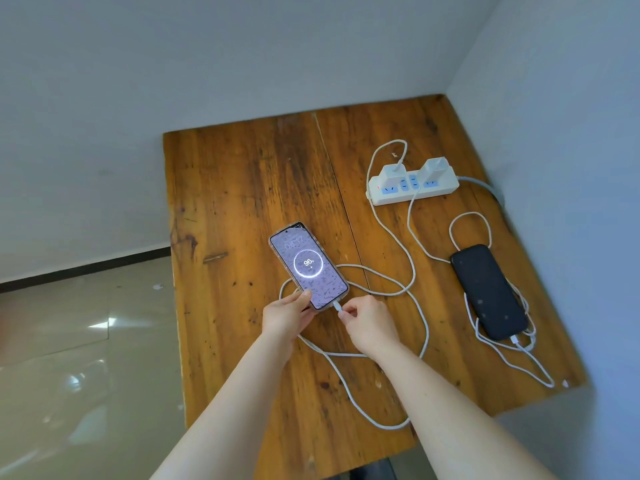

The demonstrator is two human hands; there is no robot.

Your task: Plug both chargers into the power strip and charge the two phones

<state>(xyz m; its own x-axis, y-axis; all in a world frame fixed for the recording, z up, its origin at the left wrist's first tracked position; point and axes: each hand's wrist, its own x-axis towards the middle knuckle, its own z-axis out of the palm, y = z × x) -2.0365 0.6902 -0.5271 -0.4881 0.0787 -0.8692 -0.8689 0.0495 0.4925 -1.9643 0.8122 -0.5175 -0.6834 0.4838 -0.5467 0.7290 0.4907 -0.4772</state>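
Head view: two phones on worn wooden table (242,188), lit phone (308,266) centre, black phone (488,292) right. Two white chargers (393,169) in one power strip (412,188). Left hand (287,317) gripping lit phone's corner; right hand (369,323) pinching braided cable (381,282) plug.

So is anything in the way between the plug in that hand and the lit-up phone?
No. The right hand holds the cable plug right at the bottom edge of the lit phone, with nothing visible between them. The left hand steadies the phone.
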